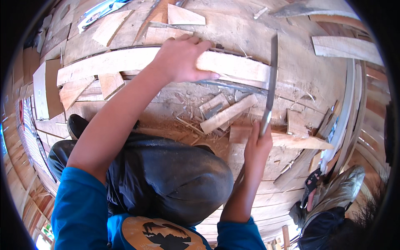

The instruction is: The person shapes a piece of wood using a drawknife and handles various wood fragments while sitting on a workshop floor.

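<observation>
My left hand (183,58) grips a long pale wooden board (108,60), fingers over its far edge and thumb along the near edge. The board lies across in front of me, slightly bowed. In my right hand (257,143) is a long-bladed knife (271,79), its narrow dark blade pointing away from me. The blade crosses the board's right end; whether it cuts into the wood I cannot tell. The knife's handle is mostly hidden in my fist. Wood offcuts (229,112) and shavings lie between the board and my bent knee.
A cardboard box (46,89) stands at the board's left end. More wood pieces (185,15) lie beyond it, and another plank (346,48) is at far right. Long strips (354,112) run along the right side. Another person's leg (339,191) is at lower right.
</observation>
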{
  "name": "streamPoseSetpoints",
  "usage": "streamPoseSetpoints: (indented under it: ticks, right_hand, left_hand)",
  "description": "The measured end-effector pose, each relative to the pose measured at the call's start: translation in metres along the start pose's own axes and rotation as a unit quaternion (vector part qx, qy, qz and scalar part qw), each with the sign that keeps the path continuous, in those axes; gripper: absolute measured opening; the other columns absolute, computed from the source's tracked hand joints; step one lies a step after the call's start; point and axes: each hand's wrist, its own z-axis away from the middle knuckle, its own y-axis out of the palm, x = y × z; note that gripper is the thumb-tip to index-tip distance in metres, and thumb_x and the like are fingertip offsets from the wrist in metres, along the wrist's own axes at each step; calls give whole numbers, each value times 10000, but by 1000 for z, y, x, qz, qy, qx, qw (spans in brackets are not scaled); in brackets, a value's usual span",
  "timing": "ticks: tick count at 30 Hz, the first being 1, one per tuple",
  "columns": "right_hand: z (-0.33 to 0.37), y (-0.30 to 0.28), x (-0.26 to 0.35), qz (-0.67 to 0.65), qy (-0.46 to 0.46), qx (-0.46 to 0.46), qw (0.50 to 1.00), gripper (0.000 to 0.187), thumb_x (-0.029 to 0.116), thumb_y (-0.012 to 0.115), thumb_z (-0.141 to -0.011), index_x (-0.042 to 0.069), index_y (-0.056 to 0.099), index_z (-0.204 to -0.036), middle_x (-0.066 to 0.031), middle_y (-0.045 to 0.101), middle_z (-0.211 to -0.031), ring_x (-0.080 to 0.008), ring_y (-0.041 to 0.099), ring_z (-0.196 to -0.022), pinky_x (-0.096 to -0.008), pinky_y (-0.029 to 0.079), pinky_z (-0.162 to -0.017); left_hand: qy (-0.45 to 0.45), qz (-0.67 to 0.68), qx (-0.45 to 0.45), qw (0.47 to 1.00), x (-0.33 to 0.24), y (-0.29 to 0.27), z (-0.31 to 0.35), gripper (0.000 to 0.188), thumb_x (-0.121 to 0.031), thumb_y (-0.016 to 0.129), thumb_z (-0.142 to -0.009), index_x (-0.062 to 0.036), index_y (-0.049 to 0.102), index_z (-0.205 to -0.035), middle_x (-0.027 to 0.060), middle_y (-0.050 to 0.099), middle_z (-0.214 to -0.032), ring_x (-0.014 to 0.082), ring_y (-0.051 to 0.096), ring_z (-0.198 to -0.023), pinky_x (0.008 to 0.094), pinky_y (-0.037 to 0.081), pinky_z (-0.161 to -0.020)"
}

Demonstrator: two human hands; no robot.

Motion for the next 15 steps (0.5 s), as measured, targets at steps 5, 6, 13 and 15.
streamPoseSetpoints:
  ticks: [5,6,13,15]
  right_hand:
    - [43,-20,-22,35,36,5,999,229,185,540,-997,-40,580,-988,-181,567,-667,-242,492,-539,-380,433,-533]
    - [34,-16,-22,31,23,20,999,228,180,545,-995,-44,584,-1013,-182,578,-681,-232,507,-549,-374,436,-534]
    - [8,-5,2,19,-6,6,1000,231,171,534,-1002,-55,583,-1007,-175,571,-684,-204,501,-567,-366,426,-534]
    - [26,-12,-8,14,7,1,1000,239,178,527,-1006,-54,577,-978,-172,554,-667,-215,482,-558,-375,418,-531]
  left_hand:
    - [6,9,-28,1000,-2,3,-1,787,-714,600,-782,-72,582,-1239,168,650,-1145,336,618,-1101,471,525,-887]
    - [4,16,-17,1000,-1,1,-1,766,-691,620,-782,-61,584,-1215,170,649,-1135,349,621,-1080,483,522,-882]
    - [18,20,-43,999,2,4,1,794,-721,617,-760,-62,588,-1200,168,654,-1119,356,623,-1065,475,522,-870]
    - [24,17,-33,999,1,-1,1,794,-719,623,-754,-63,589,-1201,170,651,-1129,356,621,-1067,475,521,-872]
